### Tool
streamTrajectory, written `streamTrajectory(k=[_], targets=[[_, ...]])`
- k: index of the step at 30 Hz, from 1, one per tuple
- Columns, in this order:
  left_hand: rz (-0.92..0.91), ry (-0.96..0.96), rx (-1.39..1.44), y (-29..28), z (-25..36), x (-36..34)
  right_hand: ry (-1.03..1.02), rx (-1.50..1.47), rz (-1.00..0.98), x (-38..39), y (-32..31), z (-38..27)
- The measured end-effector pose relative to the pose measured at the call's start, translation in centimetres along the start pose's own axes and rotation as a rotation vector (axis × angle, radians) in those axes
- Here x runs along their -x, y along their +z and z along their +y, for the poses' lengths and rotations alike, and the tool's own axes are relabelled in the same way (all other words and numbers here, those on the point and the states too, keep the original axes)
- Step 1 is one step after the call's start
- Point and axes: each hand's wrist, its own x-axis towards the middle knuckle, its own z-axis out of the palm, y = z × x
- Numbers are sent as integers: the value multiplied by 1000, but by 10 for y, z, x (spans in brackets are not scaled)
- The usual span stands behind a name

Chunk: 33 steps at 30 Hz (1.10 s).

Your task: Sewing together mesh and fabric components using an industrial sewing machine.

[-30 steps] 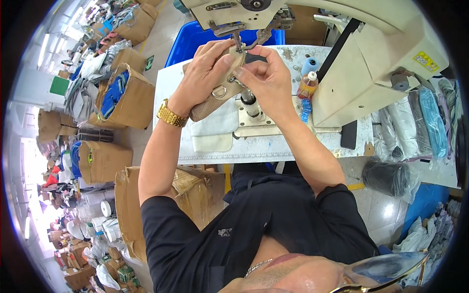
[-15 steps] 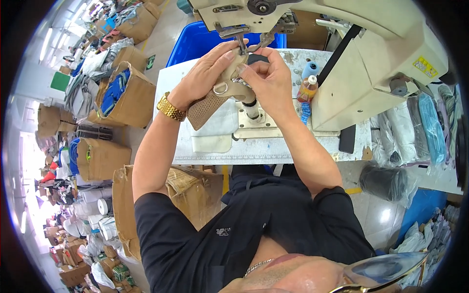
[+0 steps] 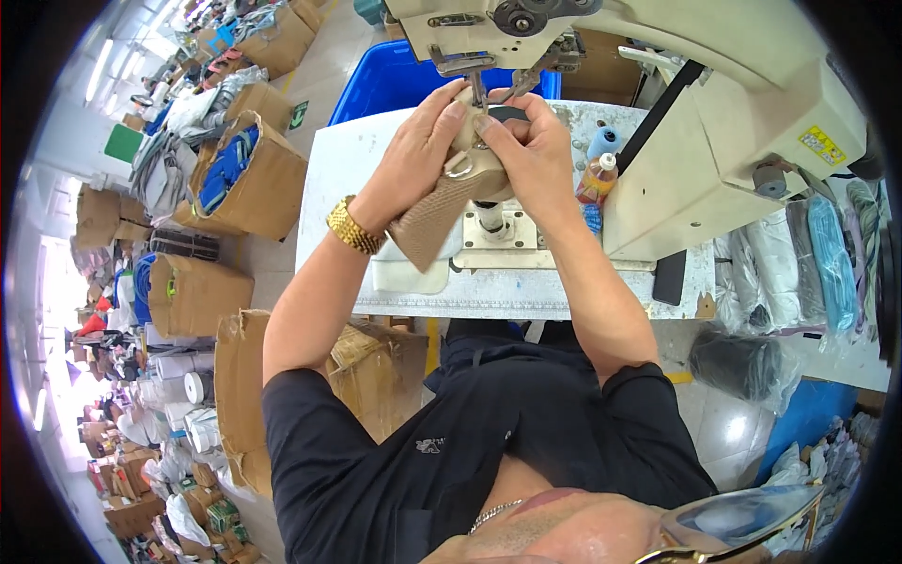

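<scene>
A tan bag piece (image 3: 434, 224) with a woven-textured flap and a metal ring (image 3: 458, 167) sits under the needle area (image 3: 477, 89) of a sewing machine (image 3: 503, 33). My left hand (image 3: 418, 141) lies along its left side, fingers closed on it and pointing toward the presser foot. On the other side my right hand (image 3: 537, 155) pinches the edge, thumb and fingertips close to the foot. The machine's post (image 3: 489, 218) rises beneath the piece. My hands hide much of its upper part.
A blue bin (image 3: 362, 89) stands behind the white table (image 3: 329, 160). Right of my hand are a blue thread cone (image 3: 603, 141), an orange bottle (image 3: 597, 179) and a dark phone-like slab (image 3: 669, 277). Cardboard boxes (image 3: 272, 179) fill the left; wrapped goods (image 3: 775, 254) lie right.
The piece has turned, its woven flap now hanging lower and more upright. My right hand's thumb has moved up toward the foot, and the chain seen earlier is mostly covered.
</scene>
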Motion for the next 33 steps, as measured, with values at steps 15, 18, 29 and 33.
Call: streamTrajectory(k=[15,18,29,33], targets=[[101,205,-468,11,20,28,105,-131,-305,-5,-35,-7],[102,192,-429,12,18,29,105,-173,-318,-5,-35,-4],[166,190,-419,24,13,21,79,-318,-293,-19,-34,4],[170,184,-409,24,13,19,60,-349,-266,-22,-31,11]])
